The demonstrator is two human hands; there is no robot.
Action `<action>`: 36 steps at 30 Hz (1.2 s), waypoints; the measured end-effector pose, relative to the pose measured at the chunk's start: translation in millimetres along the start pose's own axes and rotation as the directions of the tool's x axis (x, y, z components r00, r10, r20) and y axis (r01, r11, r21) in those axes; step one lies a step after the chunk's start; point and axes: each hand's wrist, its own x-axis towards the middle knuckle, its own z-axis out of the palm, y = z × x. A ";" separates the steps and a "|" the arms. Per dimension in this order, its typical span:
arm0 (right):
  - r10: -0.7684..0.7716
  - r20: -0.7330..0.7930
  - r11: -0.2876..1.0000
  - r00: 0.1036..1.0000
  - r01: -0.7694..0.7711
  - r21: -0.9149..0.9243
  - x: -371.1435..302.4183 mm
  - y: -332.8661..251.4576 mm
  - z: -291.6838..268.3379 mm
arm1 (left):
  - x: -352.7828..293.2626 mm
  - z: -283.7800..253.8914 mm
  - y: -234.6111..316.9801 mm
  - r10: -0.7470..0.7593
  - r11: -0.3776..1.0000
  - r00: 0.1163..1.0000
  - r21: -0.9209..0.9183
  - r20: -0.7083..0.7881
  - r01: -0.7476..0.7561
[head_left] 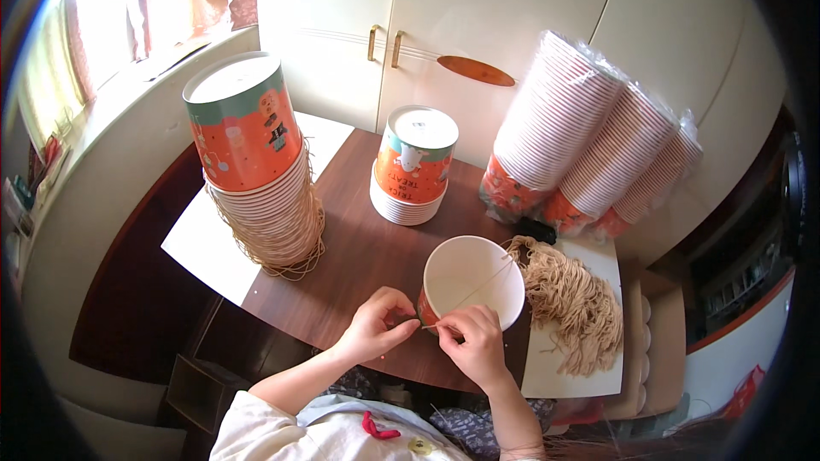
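Observation:
A white-lined paper bucket with an orange printed outside stands in front of me, its open mouth up. A thin beige cord runs across that mouth from the far right rim toward the near side. At the near rim my right hand pinches the cord, with a short end of it showing between my two hands. Against the bucket's near left wall my left hand is closed, thumb and forefinger together. What its fingertips grip is too small to make out.
Right of the bucket lies a heap of beige cords. On the left rises a tall bucket stack with cords hanging round it; a shorter stack stands farther back. Plastic-wrapped bucket stacks lean at the back right, before white cabinet doors.

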 end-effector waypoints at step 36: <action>-0.001 -0.003 0.999 1.000 0.001 -0.033 0.9 4.0 3.1 | 0.8 31.5 -15.1 -0.059 0.984 0.998 -0.170 -0.021 0.054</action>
